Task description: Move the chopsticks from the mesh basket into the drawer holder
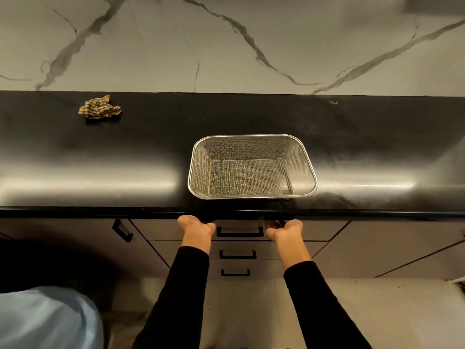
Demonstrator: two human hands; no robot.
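Note:
A rectangular steel mesh basket [252, 167] sits on the black counter near its front edge, and I see no chopsticks in it. Right below it is the top drawer [239, 229] with a black handle. My left hand [197, 229] grips the drawer's top edge left of the handle. My right hand [285, 231] grips it right of the handle. The fingers of both hands are tucked under the counter lip and hidden. The drawer's inside and its holder are out of sight.
A crumpled checked cloth [100, 108] lies at the back left of the counter [100, 157]. Two more drawers [237, 255] sit below the top one, with a cabinet door handle [122, 230] to the left. A marble wall rises behind. A pale blue object [45, 321] fills the bottom left.

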